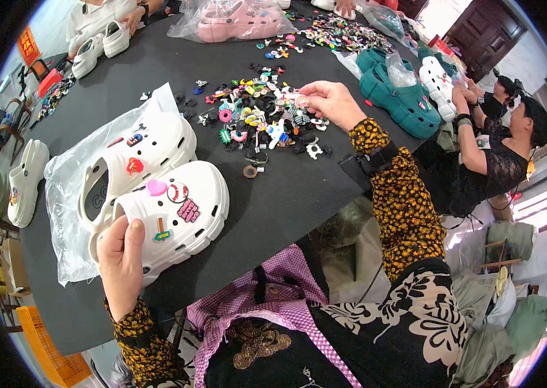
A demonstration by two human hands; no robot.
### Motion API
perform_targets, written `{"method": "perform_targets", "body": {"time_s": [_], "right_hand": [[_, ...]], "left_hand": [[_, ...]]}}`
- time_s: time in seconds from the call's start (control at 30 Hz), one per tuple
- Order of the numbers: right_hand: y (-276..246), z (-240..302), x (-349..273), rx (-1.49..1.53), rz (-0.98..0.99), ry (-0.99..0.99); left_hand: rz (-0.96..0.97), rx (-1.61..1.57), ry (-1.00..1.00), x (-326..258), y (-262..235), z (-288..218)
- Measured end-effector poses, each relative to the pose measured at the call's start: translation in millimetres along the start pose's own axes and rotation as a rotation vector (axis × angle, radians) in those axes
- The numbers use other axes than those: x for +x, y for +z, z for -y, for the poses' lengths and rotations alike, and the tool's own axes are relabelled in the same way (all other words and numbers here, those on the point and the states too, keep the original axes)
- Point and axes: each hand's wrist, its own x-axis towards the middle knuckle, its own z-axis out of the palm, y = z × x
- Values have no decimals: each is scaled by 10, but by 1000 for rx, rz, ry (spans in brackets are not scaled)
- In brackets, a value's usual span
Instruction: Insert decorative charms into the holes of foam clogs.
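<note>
My left hand [123,258] is closed round the open heel end of a white clog [205,187], thumb on its edge. That clog carries charms: a pink heart [156,187], a baseball, a pink lettered piece and a green-and-yellow arrow sign. Against it lies a second white clog [176,132] with a red charm [134,166] and a few others. Both rest on a clear plastic bag [70,194]. My right hand [336,103] pinches a small pink shoe charm [301,101] at the right side of a mixed charm pile [254,119]; its underside is hidden.
On the black table [286,200], teal clogs [402,97] stand at the right, near a person [503,149] handling a white clog [438,87]. Bagged pink clogs [241,22] and a larger charm heap [347,32] lie far back. A single white clog [28,184] sits on the left edge.
</note>
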Motion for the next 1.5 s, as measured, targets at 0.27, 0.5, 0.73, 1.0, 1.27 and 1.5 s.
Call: {"method": "perform_targets", "body": {"time_s": [0.27,0.5,0.73,1.0,1.27,1.5], "right_hand": [[-43,-133,-50,-472,-173,-325],[-169,-252,-206,-532,68,-150],[-109,-374,-247,-505,-29,-195],[-65,-312,-235,-250,-128,-170],[159,204,-462,130,40,-96],[765,1109,-994,411,290,-441]], "left_hand": [[-10,-39,4,-16,7,21],[-5,-12,25,11,5,59],[-25,0,60,12,21,54],[-7,-19,40,23,5,48],[8,-9,55,-30,-33,35],[107,-82,19,18,-3,-130]]}}
